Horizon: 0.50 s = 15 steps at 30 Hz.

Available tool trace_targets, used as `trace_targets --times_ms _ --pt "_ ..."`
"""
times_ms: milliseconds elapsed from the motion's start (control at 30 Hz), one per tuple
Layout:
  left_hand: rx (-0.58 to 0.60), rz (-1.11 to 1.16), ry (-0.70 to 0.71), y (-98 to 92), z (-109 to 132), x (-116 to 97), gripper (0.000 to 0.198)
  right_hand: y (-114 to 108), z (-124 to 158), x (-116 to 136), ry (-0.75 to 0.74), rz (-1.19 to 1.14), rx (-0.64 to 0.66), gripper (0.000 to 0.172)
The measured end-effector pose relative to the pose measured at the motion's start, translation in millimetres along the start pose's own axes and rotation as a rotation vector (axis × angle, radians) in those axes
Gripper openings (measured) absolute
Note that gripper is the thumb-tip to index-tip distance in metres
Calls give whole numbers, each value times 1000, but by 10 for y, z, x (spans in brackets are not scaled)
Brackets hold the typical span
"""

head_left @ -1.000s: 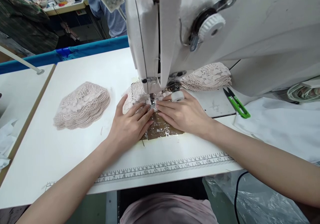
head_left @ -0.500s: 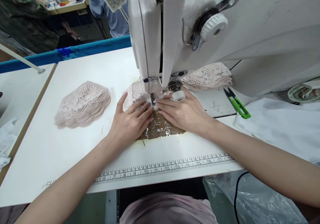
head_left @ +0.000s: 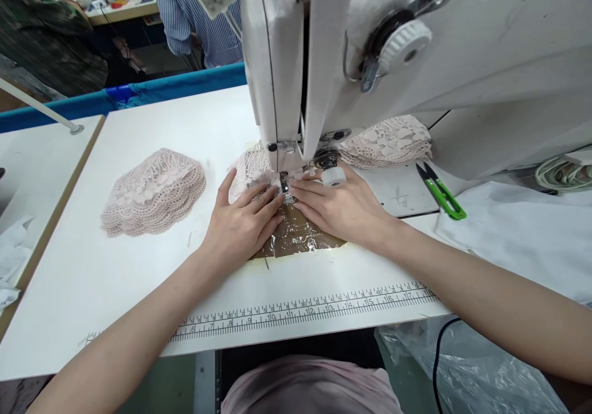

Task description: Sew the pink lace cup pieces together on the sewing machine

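A pale pink lace piece (head_left: 250,170) lies under the presser foot (head_left: 284,182) of the white sewing machine (head_left: 277,81). My left hand (head_left: 247,219) rests flat on its left side, fingers stretched toward the foot. From the right, my right hand (head_left: 335,201) presses flat with its fingertips close beside the foot, partly behind a white knob of the machine. Both hands are open and grip nothing. Below the fingers shows a brown, tape-covered patch (head_left: 296,235) on the table. The lace's far part is hidden behind the machine head.
One lace stack (head_left: 152,192) lies on the table at left, another (head_left: 388,142) behind my right hand. Green thread snips (head_left: 441,192) and white cloth (head_left: 522,229) are at right. A printed ruler (head_left: 296,312) runs along the front edge. A person in a striped shirt (head_left: 198,16) stands beyond.
The view has shifted slightly, and less lace shows in front of the presser foot. Both hands keep nearly the same places. The person in stripes has moved an arm.
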<state>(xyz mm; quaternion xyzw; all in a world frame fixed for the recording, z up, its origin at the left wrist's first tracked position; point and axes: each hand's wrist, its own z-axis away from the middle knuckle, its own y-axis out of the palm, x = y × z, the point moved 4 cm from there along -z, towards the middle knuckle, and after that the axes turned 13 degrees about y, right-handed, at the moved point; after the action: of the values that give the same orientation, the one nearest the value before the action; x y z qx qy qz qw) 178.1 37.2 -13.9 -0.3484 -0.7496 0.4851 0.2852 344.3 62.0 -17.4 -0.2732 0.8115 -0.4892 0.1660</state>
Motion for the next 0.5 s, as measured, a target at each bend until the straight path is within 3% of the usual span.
trace_targets --times_ms 267,400,500 --pt "3 -32 13 -11 -7 -8 31 -3 -1 6 -2 23 -3 28" --pt "-44 -64 -36 -44 -29 86 29 7 -3 3 -8 10 -4 27" --pt "1 -122 -58 -47 -24 141 33 -15 -3 -5 -11 -4 -19 27"
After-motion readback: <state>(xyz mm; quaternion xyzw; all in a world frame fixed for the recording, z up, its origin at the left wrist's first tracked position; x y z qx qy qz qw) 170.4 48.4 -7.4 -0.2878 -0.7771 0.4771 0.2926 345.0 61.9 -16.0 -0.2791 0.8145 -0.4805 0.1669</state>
